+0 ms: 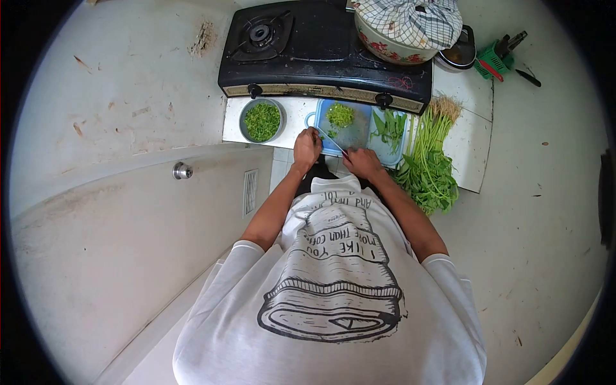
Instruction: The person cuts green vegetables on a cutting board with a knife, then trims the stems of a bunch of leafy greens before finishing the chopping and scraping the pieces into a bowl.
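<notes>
The right hand has its fingers curled around a small knife over the blue board. The left hand is bent in near the blade's tip; whether it pinches anything, one cannot tell. Chopped greens and some leaves lie on the board, between a full bowl and a long green bunch.

Held a knife in the right hand at a blue board, with left hand near its tip and a bowl nearby.
</notes>
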{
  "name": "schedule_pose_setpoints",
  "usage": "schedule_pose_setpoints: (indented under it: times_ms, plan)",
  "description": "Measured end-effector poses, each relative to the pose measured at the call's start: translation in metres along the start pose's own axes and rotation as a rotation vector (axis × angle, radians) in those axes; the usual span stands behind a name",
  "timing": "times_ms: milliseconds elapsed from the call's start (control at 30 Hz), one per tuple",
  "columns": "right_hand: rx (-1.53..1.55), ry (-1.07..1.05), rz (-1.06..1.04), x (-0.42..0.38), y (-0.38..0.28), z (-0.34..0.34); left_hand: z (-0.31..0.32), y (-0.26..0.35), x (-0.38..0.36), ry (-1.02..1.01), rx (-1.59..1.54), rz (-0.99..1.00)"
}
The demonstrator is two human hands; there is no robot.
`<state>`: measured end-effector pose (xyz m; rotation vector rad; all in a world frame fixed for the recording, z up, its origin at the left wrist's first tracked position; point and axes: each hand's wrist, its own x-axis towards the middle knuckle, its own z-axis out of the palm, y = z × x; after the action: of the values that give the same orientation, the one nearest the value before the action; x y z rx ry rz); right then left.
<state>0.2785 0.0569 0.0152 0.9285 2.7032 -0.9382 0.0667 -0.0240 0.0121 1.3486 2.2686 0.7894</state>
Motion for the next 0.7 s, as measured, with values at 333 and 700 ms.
schedule_pose_setpoints:
  times_ms: [333, 700]
  plan:
    - [0.003, 0.048, -0.017, 0.002, -0.001, -0.001, -0.002, 0.017, -0.005, 0.004, -0.021, -0.023]
    - [0.018, 0.038, -0.031, 0.003, 0.003, -0.003, 0.001, 0.013, -0.019, 0.059, -0.114, 0.034]
